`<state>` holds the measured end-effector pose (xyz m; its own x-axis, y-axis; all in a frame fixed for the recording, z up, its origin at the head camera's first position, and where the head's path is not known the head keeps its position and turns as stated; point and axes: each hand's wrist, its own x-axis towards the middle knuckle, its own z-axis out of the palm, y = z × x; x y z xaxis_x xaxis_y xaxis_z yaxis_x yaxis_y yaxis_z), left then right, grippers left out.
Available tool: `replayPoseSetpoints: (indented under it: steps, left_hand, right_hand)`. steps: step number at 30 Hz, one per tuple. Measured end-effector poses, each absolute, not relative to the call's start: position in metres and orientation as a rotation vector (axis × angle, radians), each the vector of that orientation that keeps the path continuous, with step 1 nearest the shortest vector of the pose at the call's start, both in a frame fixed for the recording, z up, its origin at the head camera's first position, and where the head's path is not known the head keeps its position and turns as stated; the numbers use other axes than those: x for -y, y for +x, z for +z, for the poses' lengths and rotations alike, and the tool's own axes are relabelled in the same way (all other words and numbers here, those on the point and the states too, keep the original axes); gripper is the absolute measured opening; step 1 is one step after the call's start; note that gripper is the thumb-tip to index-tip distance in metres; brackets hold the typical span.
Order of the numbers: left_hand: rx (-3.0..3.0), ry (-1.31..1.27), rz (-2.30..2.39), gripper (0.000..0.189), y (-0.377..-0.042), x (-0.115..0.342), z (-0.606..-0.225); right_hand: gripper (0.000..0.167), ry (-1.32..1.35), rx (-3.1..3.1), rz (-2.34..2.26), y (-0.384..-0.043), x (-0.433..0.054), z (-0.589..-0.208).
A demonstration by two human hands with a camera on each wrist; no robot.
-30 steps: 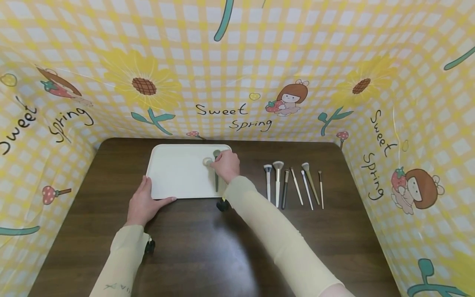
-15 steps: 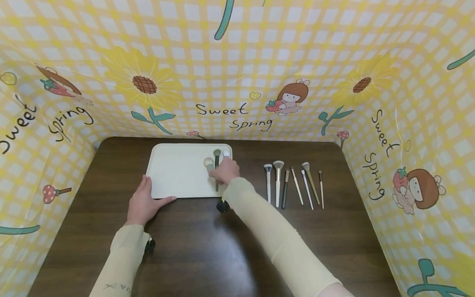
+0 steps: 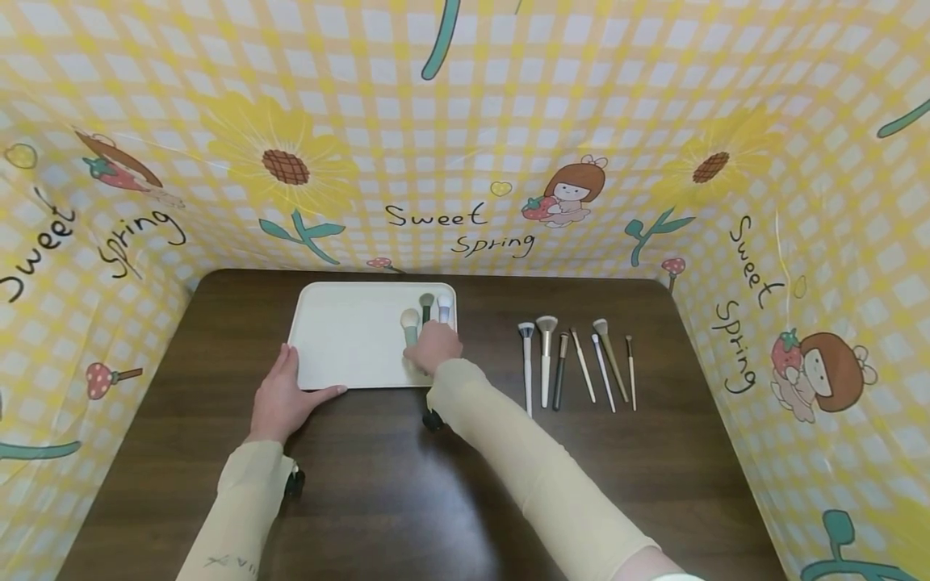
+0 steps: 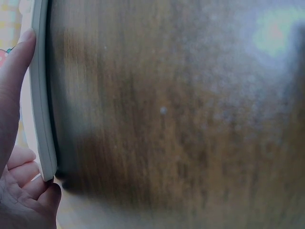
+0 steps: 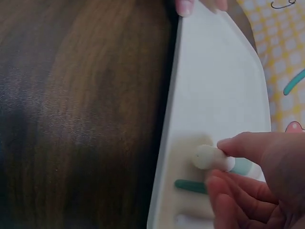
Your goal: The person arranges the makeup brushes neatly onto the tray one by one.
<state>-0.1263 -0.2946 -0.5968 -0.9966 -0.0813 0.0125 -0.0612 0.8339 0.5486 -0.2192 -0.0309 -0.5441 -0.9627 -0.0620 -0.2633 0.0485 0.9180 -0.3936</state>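
Observation:
My left hand (image 3: 279,403) holds the near left corner of the white tray (image 3: 349,335), thumb along its front rim and fingers at its left side. In the left wrist view the thumb (image 4: 19,62) lies against the rim. Over the tray's right part, my right hand (image 3: 437,347) pinches a makeup brush (image 3: 410,320) with cream bristles and a light green handle. The right wrist view shows its pale rounded end (image 5: 205,157) by the thumb. Beside it lie a dark green makeup brush (image 3: 426,302) and a white-bristled one (image 3: 444,305), both partly hidden by the hand.
Right of the tray, several makeup brushes lie in a row on the dark wooden table (image 3: 363,500), among them a broad white-handled brush (image 3: 546,355) and a slim one (image 3: 630,371) at the end. A yellow checked cloth (image 3: 465,121) surrounds the table's back and sides.
My right hand has moved down towards the tray's front edge, uncovering the white-bristled brush. The cream-bristled brush has turned to lie more upright along the others. The left hand stays put.

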Motion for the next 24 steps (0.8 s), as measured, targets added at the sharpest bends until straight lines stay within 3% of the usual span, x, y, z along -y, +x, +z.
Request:
replayPoseSetpoints:
  steps: [24]
  left_hand:
    - [2.976, 0.142, -0.902, 0.134, -0.1283, 0.2931, -0.5947]
  right_hand:
    - [0.033, -0.073, -2.978, -0.551, -0.2158, 0.0353, -0.5498]
